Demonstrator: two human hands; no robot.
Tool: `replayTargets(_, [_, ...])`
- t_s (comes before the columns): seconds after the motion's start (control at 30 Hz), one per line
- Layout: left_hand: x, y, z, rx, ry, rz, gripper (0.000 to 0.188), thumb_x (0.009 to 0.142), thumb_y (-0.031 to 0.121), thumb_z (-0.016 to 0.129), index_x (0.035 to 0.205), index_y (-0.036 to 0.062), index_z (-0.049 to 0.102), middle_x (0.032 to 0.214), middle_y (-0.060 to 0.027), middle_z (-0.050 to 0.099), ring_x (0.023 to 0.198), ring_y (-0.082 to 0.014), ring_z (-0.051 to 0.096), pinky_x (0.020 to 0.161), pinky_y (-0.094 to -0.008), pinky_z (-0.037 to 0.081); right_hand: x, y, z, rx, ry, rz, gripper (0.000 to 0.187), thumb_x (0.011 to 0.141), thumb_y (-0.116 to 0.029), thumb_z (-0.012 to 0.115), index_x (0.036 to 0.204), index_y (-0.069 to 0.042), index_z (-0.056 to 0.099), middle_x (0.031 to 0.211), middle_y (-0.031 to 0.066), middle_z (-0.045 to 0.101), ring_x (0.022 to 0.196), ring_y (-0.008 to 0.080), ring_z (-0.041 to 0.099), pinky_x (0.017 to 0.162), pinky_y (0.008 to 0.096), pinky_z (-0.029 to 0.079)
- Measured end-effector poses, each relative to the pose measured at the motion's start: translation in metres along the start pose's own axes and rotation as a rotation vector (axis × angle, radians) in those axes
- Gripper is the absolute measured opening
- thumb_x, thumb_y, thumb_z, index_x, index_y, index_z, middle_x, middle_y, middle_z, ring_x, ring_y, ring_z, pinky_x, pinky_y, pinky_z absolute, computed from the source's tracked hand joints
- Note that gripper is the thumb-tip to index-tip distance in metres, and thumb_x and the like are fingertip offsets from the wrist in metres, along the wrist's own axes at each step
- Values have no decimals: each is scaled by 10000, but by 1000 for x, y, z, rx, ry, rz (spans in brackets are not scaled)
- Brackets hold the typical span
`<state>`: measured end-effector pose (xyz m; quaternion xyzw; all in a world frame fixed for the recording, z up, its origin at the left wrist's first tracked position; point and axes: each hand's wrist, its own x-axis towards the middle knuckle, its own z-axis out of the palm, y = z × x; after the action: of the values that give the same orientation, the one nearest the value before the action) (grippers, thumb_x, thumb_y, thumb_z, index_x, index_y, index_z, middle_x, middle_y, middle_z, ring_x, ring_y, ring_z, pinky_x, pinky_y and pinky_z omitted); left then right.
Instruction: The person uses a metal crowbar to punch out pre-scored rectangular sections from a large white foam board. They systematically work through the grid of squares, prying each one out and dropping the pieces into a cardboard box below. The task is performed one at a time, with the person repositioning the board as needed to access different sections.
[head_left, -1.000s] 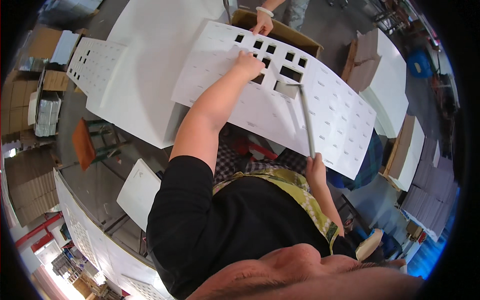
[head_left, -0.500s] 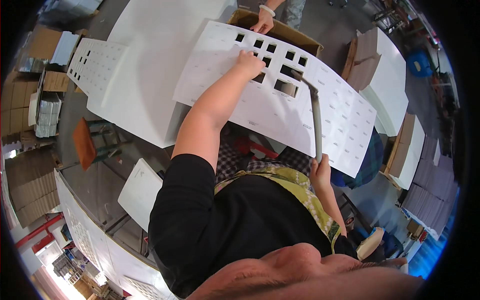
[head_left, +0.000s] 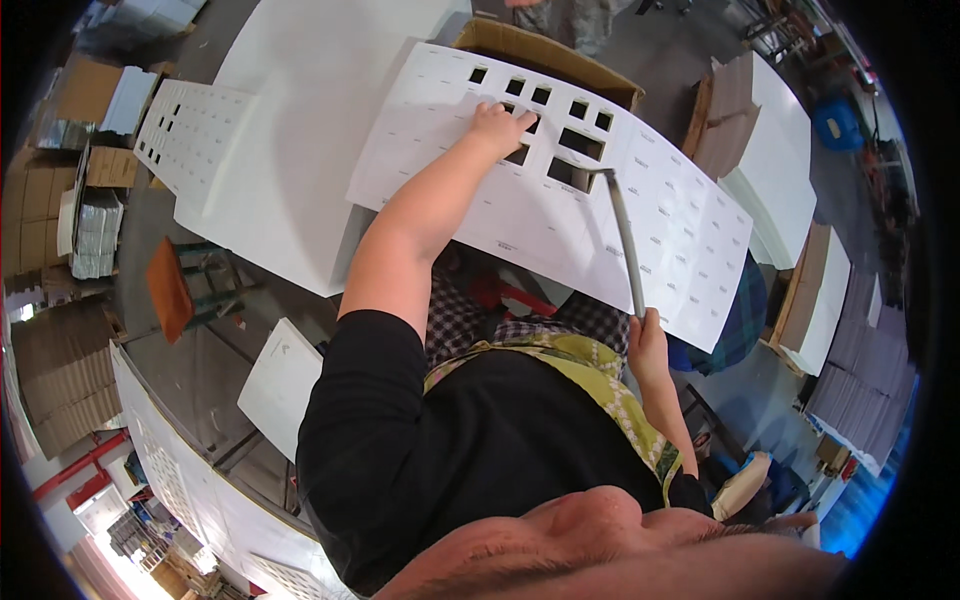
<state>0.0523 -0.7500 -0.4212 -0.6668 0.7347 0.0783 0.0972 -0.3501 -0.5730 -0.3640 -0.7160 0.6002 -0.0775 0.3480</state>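
Head view shows a white printed panel (head_left: 545,215) slanting across in front of the person, its left end over a broad white board (head_left: 290,150). Small dark captions are scattered in rows over its face, too tiny to read, and a group of rectangular openings, some wide, is cut through its middle. The left hand (head_left: 495,128) lies on the panel among these openings, fingers bent and slightly spread; whether they pinch the sheet cannot be told. The right hand (head_left: 648,338) has its fingers wrapped round the lower end of a bent grey rod (head_left: 627,235), whose thin angled tip reaches over the large opening nearest the person.

Just beyond the panel's far edge stands an open cardboard box (head_left: 560,52); only a strip of its inner wall shows, and its contents are hidden. A blue plastic container (head_left: 838,130) sits well apart on the right, its contents out of sight. At far left, a smaller cut sheet (head_left: 215,140) carries similar openings and faint print. A white lid-like board (head_left: 282,385) near the left elbow bears a small dark mark, illegible. Flat brown cardboard (head_left: 60,365) is piled farther left.
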Motion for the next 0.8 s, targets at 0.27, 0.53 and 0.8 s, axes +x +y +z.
replayTargets(0.27, [-21,19,-8,28,35,-95,745,781,93,527,1452,203,221,1220,-143,527,1218,-293,414,1010,-442,291,-4,3,1,63,13,28,211,937,-218,506,969,-23,431,707,244,554,673,453,554,588,478,427])
replayTargets(0.53, [-31,-4,10,-243,280,-68,644,795,136,586,1389,174,339,1316,-117,470,1261,-299,395,1037,-437,304,4,10,5,-7,-18,14,190,931,-201,505,969,-23,450,699,224,555,656,421,559,589,468,424])
replayTargets(0.8, [-141,-18,37,-264,580,-133,422,766,209,650,1174,171,550,1241,-100,500,1202,-296,426,971,-466,344,38,-33,2,200,-61,-85,214,941,-220,486,985,-13,453,709,249,549,647,445,520,598,467,413])
